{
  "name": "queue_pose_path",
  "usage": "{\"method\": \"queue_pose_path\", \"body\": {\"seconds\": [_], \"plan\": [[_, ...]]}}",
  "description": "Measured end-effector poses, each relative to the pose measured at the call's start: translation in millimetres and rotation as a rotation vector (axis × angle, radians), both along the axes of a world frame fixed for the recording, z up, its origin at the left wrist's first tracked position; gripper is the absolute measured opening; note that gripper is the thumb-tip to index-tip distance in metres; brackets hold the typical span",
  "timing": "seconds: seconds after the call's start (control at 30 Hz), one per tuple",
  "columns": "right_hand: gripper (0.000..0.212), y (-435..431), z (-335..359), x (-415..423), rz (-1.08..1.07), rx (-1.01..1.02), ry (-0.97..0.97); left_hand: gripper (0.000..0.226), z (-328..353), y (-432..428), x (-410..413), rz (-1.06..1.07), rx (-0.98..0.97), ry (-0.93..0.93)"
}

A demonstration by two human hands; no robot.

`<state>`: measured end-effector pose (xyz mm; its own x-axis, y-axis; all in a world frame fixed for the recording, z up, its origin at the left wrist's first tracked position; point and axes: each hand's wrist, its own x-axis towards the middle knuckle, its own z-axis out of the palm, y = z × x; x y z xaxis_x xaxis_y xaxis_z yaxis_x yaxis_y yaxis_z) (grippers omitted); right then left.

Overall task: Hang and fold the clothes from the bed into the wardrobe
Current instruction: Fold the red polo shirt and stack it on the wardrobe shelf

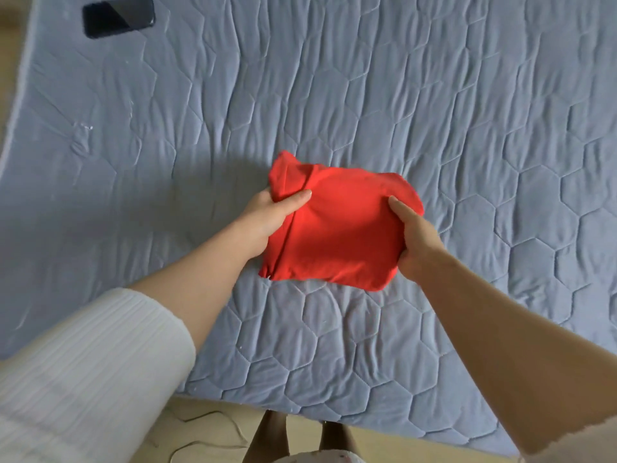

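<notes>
A red garment [337, 228], folded into a small square bundle, is held over the middle of the bed [434, 111]. My left hand [267, 218] grips its left edge, thumb on top and fingers hidden beneath the cloth. On the opposite side my right hand [412, 238] grips the right edge the same way. One corner of the bundle sticks up at the far left. The wardrobe is not in view.
A dark phone [118, 15] lies at the bed's far left corner. The blue-grey quilted cover spreads all around the bundle. Beige floor with a thin cable [213, 419] shows below the bed's near edge, where my legs stand.
</notes>
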<state>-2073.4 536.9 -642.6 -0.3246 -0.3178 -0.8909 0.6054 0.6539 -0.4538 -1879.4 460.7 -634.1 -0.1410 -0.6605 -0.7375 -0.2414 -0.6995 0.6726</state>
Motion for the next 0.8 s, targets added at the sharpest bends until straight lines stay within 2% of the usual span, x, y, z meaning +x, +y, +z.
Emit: {"method": "queue_pose_path", "body": {"seconds": [0.13,0.23,0.37,0.47,0.6,0.7,0.8], "plan": [[0.030,-21,52,-10,0.004,-0.140,0.016,0.011,49,-24,3,0.045,-0.107,0.063],[0.020,-18,75,-10,0.038,-0.205,0.045,0.011,72,-17,15,0.012,-0.159,0.021],[0.018,11,70,5,0.150,-0.077,0.102,0.030,66,21,35,-0.029,-0.126,-0.155],[0.016,50,49,22,0.184,0.053,0.089,0.042,40,62,47,-0.064,-0.014,-0.305],[0.021,111,14,43,0.217,0.219,0.048,0.036,0,122,67,-0.108,0.185,-0.337],[0.026,137,-4,51,0.243,0.287,0.042,0.024,-21,153,77,-0.149,0.210,-0.325],[0.024,140,-16,52,0.248,0.273,0.031,0.022,-33,160,77,-0.115,0.191,-0.282]]}}
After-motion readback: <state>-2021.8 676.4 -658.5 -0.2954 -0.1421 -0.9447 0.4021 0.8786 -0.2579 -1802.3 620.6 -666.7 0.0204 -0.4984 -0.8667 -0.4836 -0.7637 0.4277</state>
